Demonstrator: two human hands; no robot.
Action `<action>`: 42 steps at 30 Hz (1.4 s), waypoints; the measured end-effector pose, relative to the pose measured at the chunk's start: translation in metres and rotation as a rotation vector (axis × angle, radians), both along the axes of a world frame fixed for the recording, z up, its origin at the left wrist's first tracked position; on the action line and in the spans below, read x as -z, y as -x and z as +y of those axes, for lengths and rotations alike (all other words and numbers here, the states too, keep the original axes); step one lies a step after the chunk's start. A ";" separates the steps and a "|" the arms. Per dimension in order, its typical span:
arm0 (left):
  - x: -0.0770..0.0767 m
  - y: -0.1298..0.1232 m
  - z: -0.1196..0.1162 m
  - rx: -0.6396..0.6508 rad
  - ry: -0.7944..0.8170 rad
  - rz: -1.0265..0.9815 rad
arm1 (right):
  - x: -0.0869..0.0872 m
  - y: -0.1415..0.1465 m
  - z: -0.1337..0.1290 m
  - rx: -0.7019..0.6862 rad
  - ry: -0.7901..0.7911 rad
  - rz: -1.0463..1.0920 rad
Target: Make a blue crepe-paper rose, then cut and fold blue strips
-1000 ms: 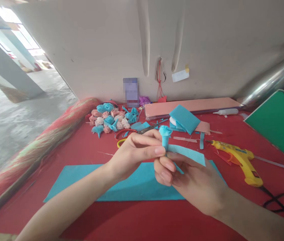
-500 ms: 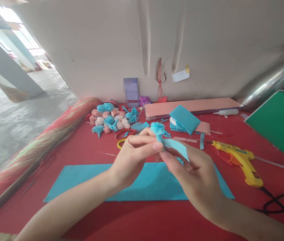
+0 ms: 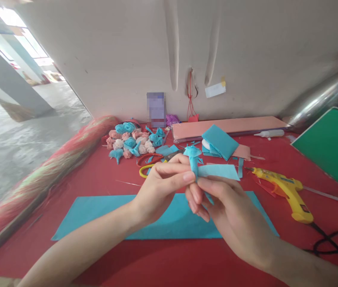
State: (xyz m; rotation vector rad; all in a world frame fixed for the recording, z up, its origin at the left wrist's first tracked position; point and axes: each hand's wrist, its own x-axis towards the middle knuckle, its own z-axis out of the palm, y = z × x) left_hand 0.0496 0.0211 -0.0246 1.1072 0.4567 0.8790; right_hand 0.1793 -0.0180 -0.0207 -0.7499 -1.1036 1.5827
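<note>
Red tabletop (image 3: 127,263), one, backed by a pale wall (image 3: 112,52), one.

Change: compared with half a second ago, the blue flower (image 3: 192,152) leans and shows its side, and the loose blue strip (image 3: 220,171) at its stem lies out flatter to the right. The right-hand fingers sit curled lower, beneath the stem. By the look of it, the strip is only partly taken up around the stem; its far end hangs free.

Location: flower upright, slightly tilted, between both hands, above the large blue sheet (image 3: 181,223).

Hands, two. Left hand (image 3: 157,187): thumb and forefinger clamped on the flower's stem. Right hand (image 3: 237,215): thumb and forefinger together, apparently pinching the strip at the stem's foot; the exact grip is partly hidden.

Count:
- Flower in hand, one; strip attached, one.
- Large blue sheet, one.
- Flower heap (image 3: 130,142), blue, pink and whitish, over a dozen; overlap prevents an exact count.
- Scissors (image 3: 141,170), seemingly one pair, partly hidden.
- Folded blue bundle (image 3: 221,141), one.
- Long pink sheet (image 3: 231,126), one stack or piece, unclear.
- White bottle (image 3: 272,133), one.
- Yellow glue gun (image 3: 290,191), one, with one glue stick (image 3: 323,193).
- Green board (image 3: 336,147), one.
</note>
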 end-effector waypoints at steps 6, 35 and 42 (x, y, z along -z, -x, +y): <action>0.003 0.001 0.002 -0.051 -0.033 0.064 | -0.007 -0.001 -0.001 -0.135 0.153 0.174; 0.004 -0.002 -0.005 -0.255 -0.018 -0.116 | 0.004 -0.005 0.000 0.689 -1.059 -0.843; 0.003 -0.001 -0.006 -0.111 -0.047 -0.143 | -0.005 -0.002 -0.003 0.450 -0.596 -0.528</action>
